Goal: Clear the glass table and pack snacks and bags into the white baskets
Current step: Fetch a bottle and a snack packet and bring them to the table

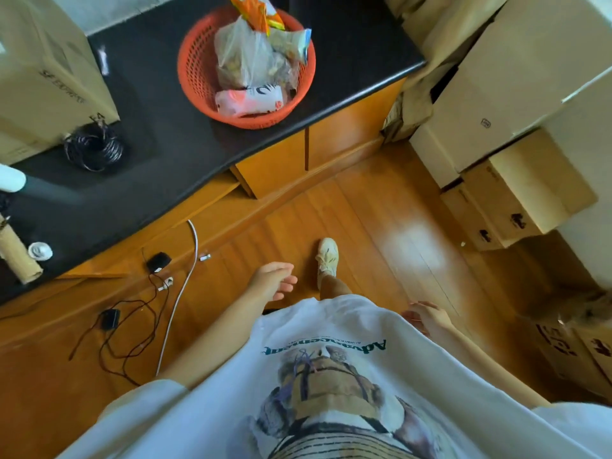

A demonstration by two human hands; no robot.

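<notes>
An orange-red mesh basket (198,74) stands on a dark countertop (159,137), far above both hands. It holds several snack packs: a clear plastic bag (241,54), an orange packet (255,11) and a white-and-pink pack (248,99). My left hand (275,279) hangs over the wooden floor with fingers relaxed, holding nothing. My right hand (427,316) is low beside my white shirt, fingers loose and empty. No white basket or glass table is in view.
Cardboard boxes (496,94) are stacked at the right, and another box (43,77) sits on the counter's left. A coiled black cable (94,149) lies on the counter. Chargers and cords (132,313) trail on the wooden floor at the left. My shoe (327,256) is ahead.
</notes>
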